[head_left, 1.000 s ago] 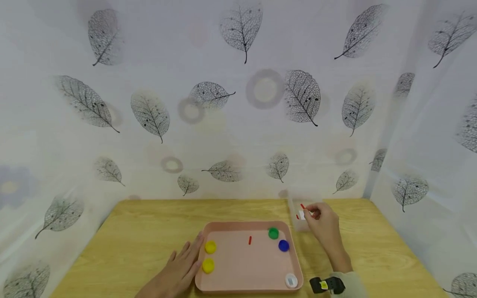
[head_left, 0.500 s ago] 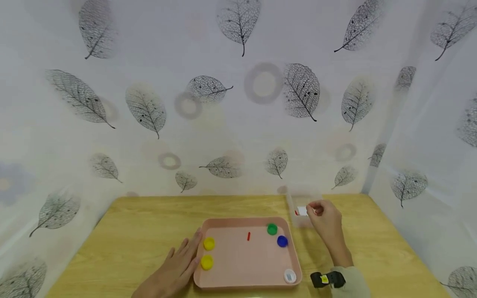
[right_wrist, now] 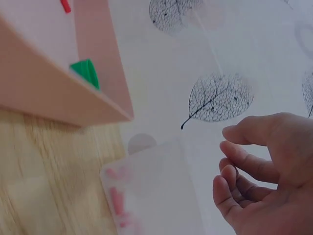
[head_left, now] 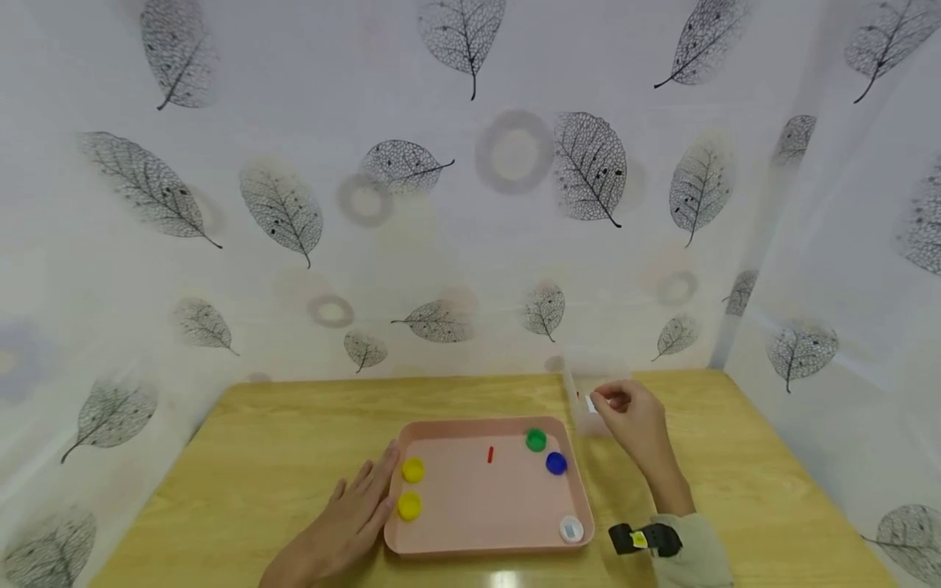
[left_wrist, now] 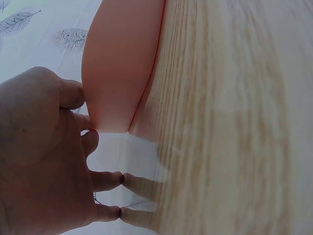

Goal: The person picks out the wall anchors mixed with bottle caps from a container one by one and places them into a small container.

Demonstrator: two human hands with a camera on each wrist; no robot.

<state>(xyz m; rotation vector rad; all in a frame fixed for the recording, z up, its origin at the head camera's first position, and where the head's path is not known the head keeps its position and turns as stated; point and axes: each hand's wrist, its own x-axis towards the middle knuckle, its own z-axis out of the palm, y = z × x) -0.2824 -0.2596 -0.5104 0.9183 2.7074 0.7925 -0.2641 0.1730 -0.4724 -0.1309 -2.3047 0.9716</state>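
Note:
In the head view, my left hand (head_left: 341,518) lies flat beside the pink tray (head_left: 485,549), its fingers touching the tray's left side. My right hand (head_left: 638,420) hovers over a clear plastic box (head_left: 588,425). In the right wrist view, its thumb and index fingertip stand slightly apart, with nothing visible between them. Small red sticks (right_wrist: 116,200) show blurred through the box wall. A white piece (head_left: 590,404) lies in the box, partly hidden by the hand. One red stick (head_left: 490,454) lies in the tray.
Two yellow caps (head_left: 409,506) sit along the tray's left side. A green cap (head_left: 536,440) and a blue cap (head_left: 555,463) are at its right, with a white round piece (head_left: 571,529) in the near right corner. A leaf-patterned curtain (head_left: 441,245) borders the wooden table (head_left: 294,441).
A red stick seen at my right fingertips a second ago is out of sight there. The right hand stays over the box, the left hand at the tray. The head view has tilted slightly.

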